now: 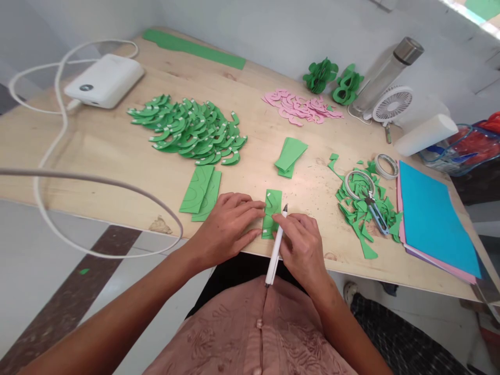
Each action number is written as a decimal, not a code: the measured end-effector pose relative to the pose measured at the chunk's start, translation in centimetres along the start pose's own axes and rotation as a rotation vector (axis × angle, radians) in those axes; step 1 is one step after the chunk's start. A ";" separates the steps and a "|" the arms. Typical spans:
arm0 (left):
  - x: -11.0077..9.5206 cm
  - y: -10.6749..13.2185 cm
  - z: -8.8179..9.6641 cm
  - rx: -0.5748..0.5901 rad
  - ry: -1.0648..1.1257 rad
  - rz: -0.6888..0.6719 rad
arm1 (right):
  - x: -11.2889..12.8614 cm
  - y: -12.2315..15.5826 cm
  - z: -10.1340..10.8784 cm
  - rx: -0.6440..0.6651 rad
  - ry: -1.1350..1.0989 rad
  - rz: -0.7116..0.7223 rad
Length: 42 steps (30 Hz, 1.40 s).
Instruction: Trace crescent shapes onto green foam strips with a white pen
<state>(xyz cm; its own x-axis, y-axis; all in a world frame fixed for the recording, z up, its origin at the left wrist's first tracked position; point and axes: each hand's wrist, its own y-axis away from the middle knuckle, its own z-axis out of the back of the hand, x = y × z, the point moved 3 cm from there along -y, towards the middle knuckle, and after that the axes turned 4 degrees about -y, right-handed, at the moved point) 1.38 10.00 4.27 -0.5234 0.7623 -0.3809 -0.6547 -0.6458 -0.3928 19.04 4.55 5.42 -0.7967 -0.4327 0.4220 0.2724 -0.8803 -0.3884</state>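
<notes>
A small green paper rectangle [272, 211] lies near the front edge of the wooden table [117, 151]. My left hand [226, 229] rests flat on the table with its fingers spread, the fingertips pressing the paper's left edge. My right hand [302, 249] is closed around a white pen [276, 246], whose tip touches the paper's right side.
A pile of curved green cut-outs [189, 130], marked green sheets [201, 191], folded green pieces [290, 156], pink cut-outs [300, 107], green scraps with scissors [374, 211], tape rolls [386, 165], blue and pink sheets [432, 219], a white power bank [104, 80] with cable, a bottle and small fan [391, 104].
</notes>
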 end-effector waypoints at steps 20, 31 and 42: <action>-0.2 0.0 0.0 0.009 -0.053 -0.024 | 0.0 0.0 0.0 0.016 0.016 -0.005; -0.5 -0.2 0.1 0.025 -0.126 -0.066 | 0.0 0.0 0.0 0.020 0.018 -0.004; -0.3 -1.1 0.0 -0.004 -0.108 -0.073 | 0.1 0.0 0.0 0.010 0.009 -0.004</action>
<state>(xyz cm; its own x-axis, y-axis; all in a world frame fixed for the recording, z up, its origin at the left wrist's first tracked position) 2.20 10.48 4.82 -0.5300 0.8075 -0.2589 -0.6913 -0.5883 -0.4195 18.94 4.53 5.46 -0.8028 -0.4276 0.4156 0.2747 -0.8838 -0.3788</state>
